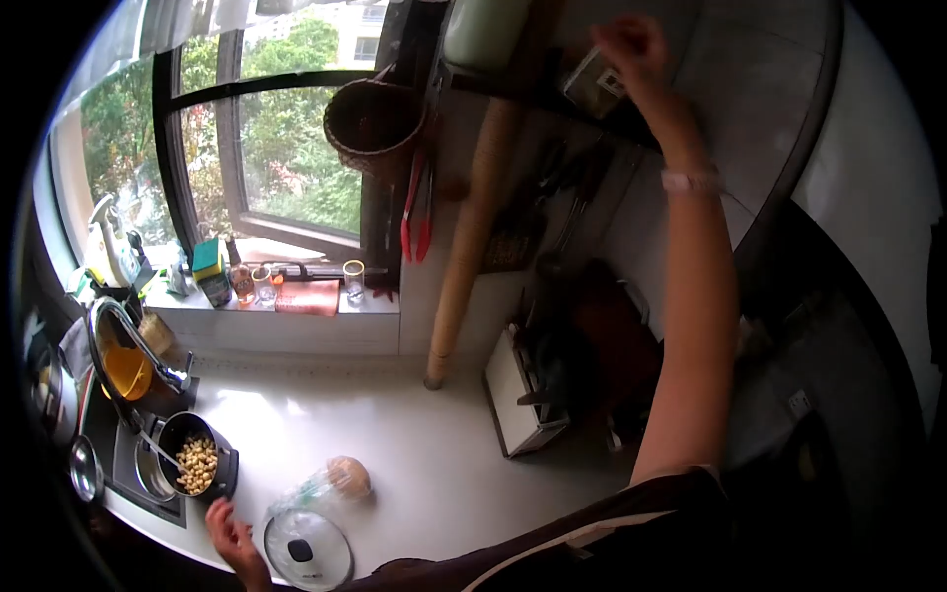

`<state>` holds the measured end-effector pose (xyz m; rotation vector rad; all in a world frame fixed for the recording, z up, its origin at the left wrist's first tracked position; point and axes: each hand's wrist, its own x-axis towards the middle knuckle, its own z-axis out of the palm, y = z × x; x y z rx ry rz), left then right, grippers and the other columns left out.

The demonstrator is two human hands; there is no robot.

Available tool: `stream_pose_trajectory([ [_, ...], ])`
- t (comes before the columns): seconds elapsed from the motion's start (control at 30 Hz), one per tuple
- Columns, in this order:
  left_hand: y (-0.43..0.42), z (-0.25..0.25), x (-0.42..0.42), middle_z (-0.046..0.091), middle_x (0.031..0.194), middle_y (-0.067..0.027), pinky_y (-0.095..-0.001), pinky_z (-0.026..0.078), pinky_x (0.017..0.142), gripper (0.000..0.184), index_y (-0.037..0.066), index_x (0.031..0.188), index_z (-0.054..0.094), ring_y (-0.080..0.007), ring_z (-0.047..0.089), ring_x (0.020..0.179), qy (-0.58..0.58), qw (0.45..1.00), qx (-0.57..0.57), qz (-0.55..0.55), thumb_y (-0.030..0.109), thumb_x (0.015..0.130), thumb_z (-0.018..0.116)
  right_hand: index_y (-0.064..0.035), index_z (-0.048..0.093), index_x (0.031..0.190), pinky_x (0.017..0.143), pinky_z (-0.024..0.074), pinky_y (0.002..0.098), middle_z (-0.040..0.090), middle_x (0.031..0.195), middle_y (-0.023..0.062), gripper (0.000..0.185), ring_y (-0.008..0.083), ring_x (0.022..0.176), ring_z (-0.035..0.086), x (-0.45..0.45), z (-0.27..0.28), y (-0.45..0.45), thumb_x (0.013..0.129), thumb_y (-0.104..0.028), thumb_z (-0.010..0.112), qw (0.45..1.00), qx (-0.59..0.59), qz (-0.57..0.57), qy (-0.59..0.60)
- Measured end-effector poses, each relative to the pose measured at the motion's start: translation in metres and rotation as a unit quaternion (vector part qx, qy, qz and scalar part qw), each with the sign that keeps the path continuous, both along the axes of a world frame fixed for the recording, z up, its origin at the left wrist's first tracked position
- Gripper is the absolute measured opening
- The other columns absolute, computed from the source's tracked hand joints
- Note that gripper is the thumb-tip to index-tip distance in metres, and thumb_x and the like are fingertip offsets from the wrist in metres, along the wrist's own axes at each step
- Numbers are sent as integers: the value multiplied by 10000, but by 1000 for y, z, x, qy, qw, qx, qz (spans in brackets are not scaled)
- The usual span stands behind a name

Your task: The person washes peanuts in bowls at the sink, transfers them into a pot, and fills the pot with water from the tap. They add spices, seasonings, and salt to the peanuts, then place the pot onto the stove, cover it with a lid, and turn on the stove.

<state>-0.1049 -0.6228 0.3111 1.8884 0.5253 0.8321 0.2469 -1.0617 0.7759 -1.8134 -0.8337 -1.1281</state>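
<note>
While the right hand [631,47] is up high at 1 o'clock of the head view, fingers curled, a clear container [595,89] sits just off its 7–8 o'clock side; can't tell if the fingers pinch it or only hang beside it, too dark and blurred. Pale wristband [692,181] on that arm, at 5 o'clock of the hand. Light green jar [483,35] at 9 o'clock of the same hand, well apart.

Left hand [234,543] down at 7–8 o'clock: fingers loosely bent and slightly spread, nothing seen in the grip. Dark pot [228,474] near it, off its 11 o'clock, with pale peanut-like pieces [197,468] inside and a utensil handle [163,448] leaning out toward the pot's 10 o'clock. Glass lid [326,538] with a black knob lies just beside the hand at 3 o'clock, on the white counter [424,444]. Round brown item [348,478], partly in clear plastic, at the lid's 1 o'clock.

Farther out: curved faucet [97,335] and orange bowl [128,373] at 9 o'clock; sponge [209,257] and small glass [354,283] on the sill, also 9. Woven basket [370,148] at 11, red tongs [424,232] hanging off its 5 o'clock. Tan post [464,247] slants from 12 toward 7. White-sided rack [515,395] at 5 o'clock
</note>
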Motion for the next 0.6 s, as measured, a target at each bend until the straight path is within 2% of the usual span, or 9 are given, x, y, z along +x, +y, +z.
stream_pose_trajectory([
  [0.13,-57,78,52,550,1136,-187,-278,514,719,281,-29,1059,559,-220,604,921,-118,963,49,-237,-89,789,506,-56,554,1163,814,450,254,570,1012,42,433,122,930,556,-112,-67,52,857,-342,664,982,-85,166,34],
  [0.17,-65,95,62,560,1140,-213,-316,518,756,305,-27,1079,558,-261,600,986,-152,933,149,-290,-84,778,553,-63,555,1161,817,451,264,563,985,37,403,120,927,548,-134,-90,69,874,-330,648,971,-115,202,54],
  [0.2,-77,113,68,534,1196,-221,-351,513,802,371,-14,1158,525,-284,585,1032,-181,912,128,-344,-2,799,618,-63,563,1157,856,438,279,559,997,44,378,130,944,539,-151,-116,90,886,-318,632,960,-140,230,78],
  [0.27,-94,151,70,479,1284,-211,-382,495,852,807,13,1357,333,-284,574,1055,-192,874,1,-446,250,732,786,-58,580,1125,891,417,303,539,1047,83,357,177,967,535,-176,-169,132,898,-333,603,923,-125,329,155],
  [0.3,-97,161,69,492,1269,-204,-373,493,858,865,9,1359,321,-275,577,1049,-171,867,-37,-467,275,698,812,-58,580,1125,891,417,303,539,1047,83,357,177,967,535,-187,-191,147,898,-333,603,912,-118,349,179],
  [0.4,-90,152,70,534,1214,-183,-338,488,865,916,-3,1339,327,-245,586,1024,-113,857,-83,-496,270,640,852,-43,577,1089,851,438,339,513,1074,145,368,232,980,543,-206,-238,187,904,-361,575,901,-202,317,216],
  [0.5,-62,123,57,559,1147,-165,-330,470,880,832,-7,1310,363,-245,584,1016,-78,860,-115,-491,209,656,829,-46,575,1096,812,467,325,538,1059,139,358,200,966,558,-217,-264,217,923,-357,538,892,-182,320,260],
  [0.57,-35,105,45,549,1115,-146,-340,427,914,776,-1,1287,395,-251,538,1043,-71,859,-85,-500,180,661,816,-38,567,1110,791,483,287,567,1043,128,352,172,965,570,-223,-269,230,949,-339,481,795,-82,363,479],
  [0.6,-26,95,37,525,1146,-139,-349,403,927,772,19,1297,391,-248,502,1060,-94,853,-100,-504,149,661,810,-22,568,1105,809,483,264,587,1037,113,331,159,990,570,-221,-272,236,964,-292,438,769,-52,407,491],
])
